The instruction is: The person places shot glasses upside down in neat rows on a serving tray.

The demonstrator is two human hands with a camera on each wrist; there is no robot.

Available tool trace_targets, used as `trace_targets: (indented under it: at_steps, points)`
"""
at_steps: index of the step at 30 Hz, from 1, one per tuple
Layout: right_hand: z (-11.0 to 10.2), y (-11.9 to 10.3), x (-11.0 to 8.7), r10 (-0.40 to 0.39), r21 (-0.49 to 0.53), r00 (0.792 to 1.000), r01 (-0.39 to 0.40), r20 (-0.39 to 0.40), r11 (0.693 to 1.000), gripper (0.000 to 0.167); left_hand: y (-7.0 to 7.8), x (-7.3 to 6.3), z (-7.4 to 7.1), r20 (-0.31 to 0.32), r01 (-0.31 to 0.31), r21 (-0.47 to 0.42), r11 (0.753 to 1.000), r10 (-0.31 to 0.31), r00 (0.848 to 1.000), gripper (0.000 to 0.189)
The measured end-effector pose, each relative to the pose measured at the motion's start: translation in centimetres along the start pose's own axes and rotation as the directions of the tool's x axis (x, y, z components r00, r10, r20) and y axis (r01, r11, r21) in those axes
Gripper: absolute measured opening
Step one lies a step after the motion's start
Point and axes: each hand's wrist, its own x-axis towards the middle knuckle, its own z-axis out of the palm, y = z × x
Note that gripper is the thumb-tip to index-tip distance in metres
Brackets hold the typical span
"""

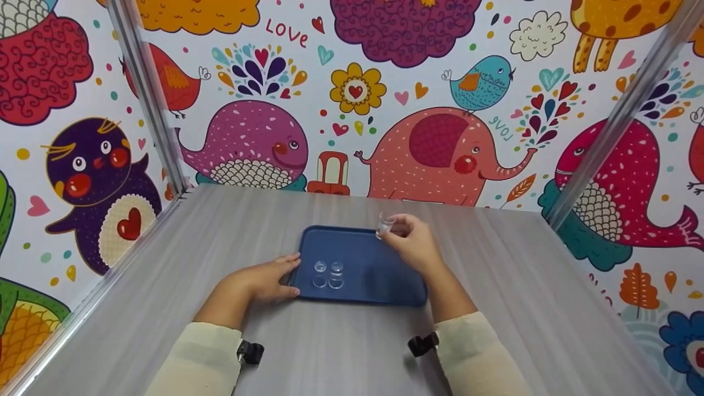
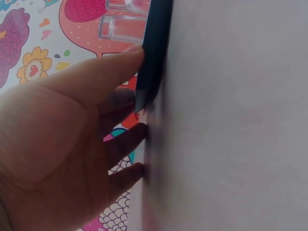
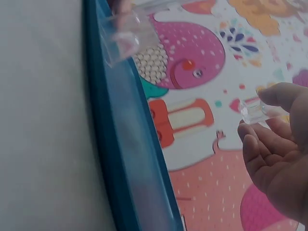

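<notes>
Two small clear shot glasses [image 1: 335, 282] stand side by side on the left part of a blue tray [image 1: 363, 294]. My left hand [image 1: 272, 279] is at the tray's left edge, with thumb and fingers spread along it. In the left wrist view the thumb touches the rim of the tray [image 2: 156, 48], and the fingers reach straight out beside it. Above the tray's far right side, my right hand [image 1: 415, 245] pinches another clear shot glass [image 3: 252, 111] between thumb and fingers. That glass is raised off the tray in the right wrist view.
The tray lies on a grey wood-grain table [image 1: 341, 352]. Patterned wall panels [image 1: 341, 137] with cartoon animals enclose the back and sides, with metal posts [image 1: 151, 99] at the corners. A small black device [image 1: 252, 352] sits at each sleeve.
</notes>
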Motion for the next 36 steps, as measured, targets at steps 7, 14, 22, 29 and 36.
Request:
trace_targets:
  at_steps: [7,14,22,29,36]
  points:
    - [3.0,-2.0,-0.4,0.006,0.019,0.997,-0.008,0.072,1.0,0.025,-0.1,-0.1,0.0,-0.012,-0.016,-0.003,1.0,0.016,1.0,0.081]
    - [4.6,-2.5,-0.7,-0.035,0.063,0.985,0.024,0.168,0.998,0.025,0.0,-0.1,0.1,-0.008,-0.009,0.004,1.0,0.009,1.0,0.081]
    - [4.9,-1.9,-0.8,-0.027,0.009,0.985,0.026,0.171,1.0,0.027,0.1,-0.1,0.0,-0.007,0.0,0.008,1.0,0.0,1.0,0.081]
    - [5.2,-1.1,-0.8,-0.016,-0.048,0.989,0.024,0.147,0.999,0.031,0.1,0.0,0.1,-0.009,-0.003,0.012,1.0,0.003,1.0,0.08]
    - [5.4,-0.5,-0.7,-0.017,-0.123,0.987,0.037,0.16,0.992,0.033,0.1,-0.1,0.0,-0.006,-0.004,0.014,1.0,0.005,1.0,0.08]
